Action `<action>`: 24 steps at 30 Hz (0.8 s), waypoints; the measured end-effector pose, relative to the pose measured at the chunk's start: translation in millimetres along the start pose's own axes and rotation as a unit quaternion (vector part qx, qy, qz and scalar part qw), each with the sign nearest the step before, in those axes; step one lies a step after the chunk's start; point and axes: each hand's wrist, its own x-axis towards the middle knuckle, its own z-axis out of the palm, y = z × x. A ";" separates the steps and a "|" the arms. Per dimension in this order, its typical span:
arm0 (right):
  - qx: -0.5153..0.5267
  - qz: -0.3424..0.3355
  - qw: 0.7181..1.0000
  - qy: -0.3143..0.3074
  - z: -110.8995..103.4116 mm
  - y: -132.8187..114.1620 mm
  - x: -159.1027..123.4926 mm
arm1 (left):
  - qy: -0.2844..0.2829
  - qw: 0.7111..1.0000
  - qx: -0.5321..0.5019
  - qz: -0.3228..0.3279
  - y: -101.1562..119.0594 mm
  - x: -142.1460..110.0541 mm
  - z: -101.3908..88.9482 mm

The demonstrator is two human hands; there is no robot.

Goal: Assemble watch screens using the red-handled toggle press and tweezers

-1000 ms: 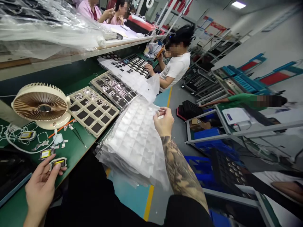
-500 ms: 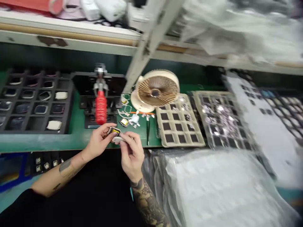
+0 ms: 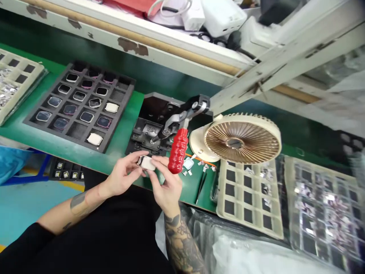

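Note:
Both hands meet at the front edge of the green bench. My left hand (image 3: 123, 174) and my right hand (image 3: 164, 184) pinch together a small white, rounded-square watch-like case (image 3: 146, 163). Just behind it stands a black press fixture (image 3: 154, 121) whose lever ends in a red ribbed handle (image 3: 178, 150). The handle hangs down right beside my right fingers without touching them, as far as I can tell.
A dark foam tray (image 3: 75, 131) holding several similar cases lies to the left. A beige desk fan (image 3: 239, 139) stands on the right, with a cream compartment tray (image 3: 248, 224) and a second tray of shiny parts (image 3: 325, 205) beyond. Tweezers (image 3: 200, 188) and small scraps lie near the fan. Plastic sheets (image 3: 256, 255) hang off the bench front.
The view swung left from the aisle back to the bench. My right hand left the plastic sheets and joined my left hand on the case, whose white face now points up.

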 end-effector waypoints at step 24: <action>-0.077 -0.043 0.975 0.203 -13.5 -10.8 35.3 | 0.119 0.988 -0.078 -0.058 -10.0 23.2 0.9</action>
